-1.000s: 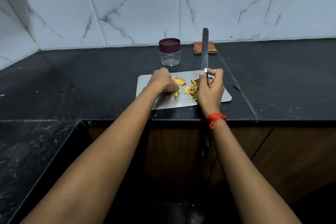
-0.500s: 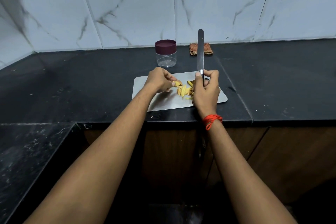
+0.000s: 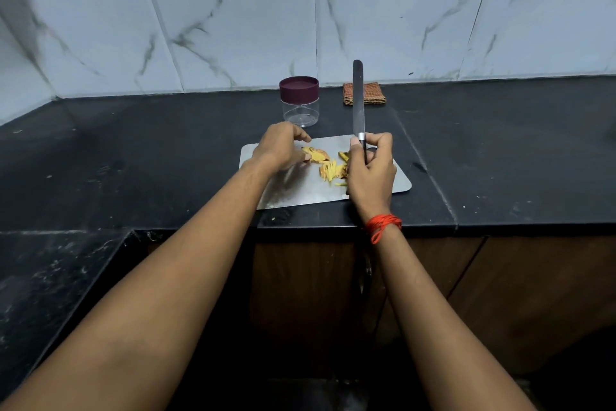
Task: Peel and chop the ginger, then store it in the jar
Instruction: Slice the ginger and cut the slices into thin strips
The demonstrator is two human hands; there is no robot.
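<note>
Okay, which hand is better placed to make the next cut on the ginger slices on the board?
Right. The right hand grips the knife, its blade raised just beside the ginger slices on the cutting board. The left hand is busy holding those slices.

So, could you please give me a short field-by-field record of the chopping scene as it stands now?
left hand: curled fingers steady the ginger slices on the cutting board
right hand: grips the knife, blade pointing away from the person
cut strips: small pile on the board between the hands
jar: behind the board, lid on, looks empty
cloth: folded, by the wall
</note>
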